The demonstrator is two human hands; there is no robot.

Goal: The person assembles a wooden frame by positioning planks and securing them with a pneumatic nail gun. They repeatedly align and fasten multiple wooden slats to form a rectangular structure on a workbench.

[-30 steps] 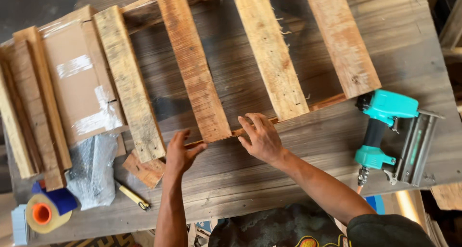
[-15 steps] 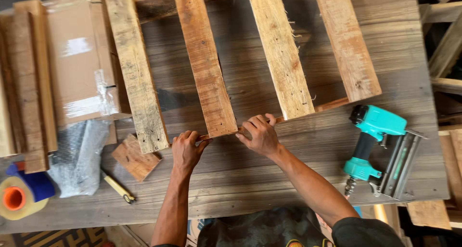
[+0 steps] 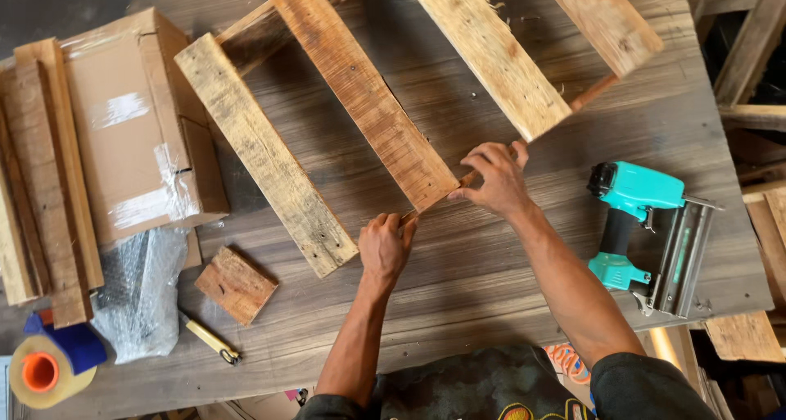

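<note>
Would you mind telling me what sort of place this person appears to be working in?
Most likely a small woodworking or carpentry workshop. Rough wooden slats lie across a worn plank workbench, a teal nail gun rests beside the right hand, and offcut boards are stacked at the side.

A teal nail gun (image 3: pixel 647 236) is lying on the wooden table (image 3: pixel 491 305) at the right. A taped cardboard box (image 3: pixel 135 133) is sitting at the left beside stacked wood strips (image 3: pixel 41 191). Bubble wrap (image 3: pixel 139 293), a small wood block (image 3: pixel 236 284), a yellow utility knife (image 3: pixel 210 340) and a tape roll (image 3: pixel 45 369) are resting below it.
</note>
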